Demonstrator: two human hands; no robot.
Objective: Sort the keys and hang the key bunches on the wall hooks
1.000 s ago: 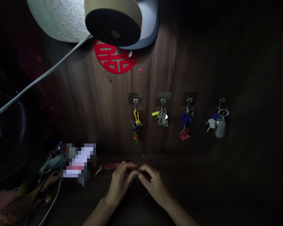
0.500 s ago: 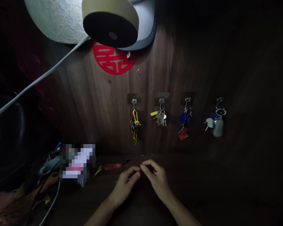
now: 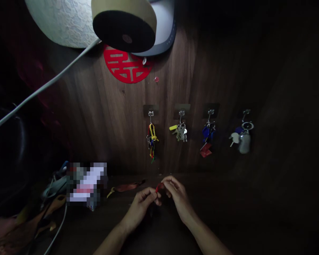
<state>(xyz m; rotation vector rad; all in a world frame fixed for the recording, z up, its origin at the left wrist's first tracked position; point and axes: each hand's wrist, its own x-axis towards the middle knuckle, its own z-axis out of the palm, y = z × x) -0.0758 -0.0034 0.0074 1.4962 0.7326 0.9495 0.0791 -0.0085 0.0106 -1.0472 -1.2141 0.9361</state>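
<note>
Right hand (image 3: pixel 177 194) has drawn slightly away from the left hand (image 3: pixel 140 206) since the earlier frame, exposing more of a red strip (image 3: pixel 159 186), lower centre of frame. Both sets of fingers appear clamped on it, at opposite ends. Judged unfinished: strip still in hand. Narrow, curved, pliable-looking. Beyond, mid-frame, four key bunches (image 3: pixel 182 132) already hang from hooks (image 3: pixel 181 113).

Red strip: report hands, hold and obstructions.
Left hand, right hand: pinching. Red strip: held between them. Reddish-brown item: near left hand, not between hands.
</note>
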